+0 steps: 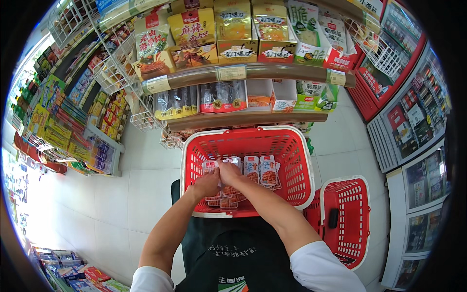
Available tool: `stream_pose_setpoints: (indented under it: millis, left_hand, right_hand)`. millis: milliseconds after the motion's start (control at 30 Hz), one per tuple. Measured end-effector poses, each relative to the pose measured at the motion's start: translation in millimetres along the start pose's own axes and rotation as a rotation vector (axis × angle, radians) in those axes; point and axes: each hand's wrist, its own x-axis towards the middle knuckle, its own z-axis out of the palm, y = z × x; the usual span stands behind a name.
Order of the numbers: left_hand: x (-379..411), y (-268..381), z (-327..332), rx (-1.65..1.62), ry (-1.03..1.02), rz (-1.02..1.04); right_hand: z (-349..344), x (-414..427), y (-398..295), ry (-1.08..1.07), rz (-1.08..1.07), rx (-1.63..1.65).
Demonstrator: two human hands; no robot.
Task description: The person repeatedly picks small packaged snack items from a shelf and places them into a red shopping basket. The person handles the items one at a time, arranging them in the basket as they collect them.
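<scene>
Both hands reach down into a red plastic shopping basket [251, 135] with a white rim. My left hand [208, 183] is curled on a clear-wrapped snack packet [210, 166] at the basket's left side. Close against it, my right hand [230, 173] bends over another snack packet [233, 160]. The fingertips of both hands are partly hidden. To the right, upright packets with white and blue fronts [251, 168] and a further packet [269, 169] lean in a row. Below the hands, several snack packets [228, 202] with reddish food lie piled.
Directly ahead stands a shelf rack [251, 71] of bagged and boxed snacks, with wire baskets [146, 120] on its side. A second red basket [344, 219] is on the floor at right, a black object [333, 218] inside. Fridges [412, 120] line the right; stocked shelves [65, 127] the left.
</scene>
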Motion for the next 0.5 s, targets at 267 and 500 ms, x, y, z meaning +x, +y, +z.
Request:
stream_pose_setpoints:
  millis: [267,500]
  left_hand:
    - [11,4,10,0.189,-0.041,0.047]
    - [0,25,-6,0.325,-0.052,0.016]
  right_hand:
    - [-62,-45,3,-0.203,-0.100,-0.090]
    - [-102,-98,47,0.031,-0.216,0.077]
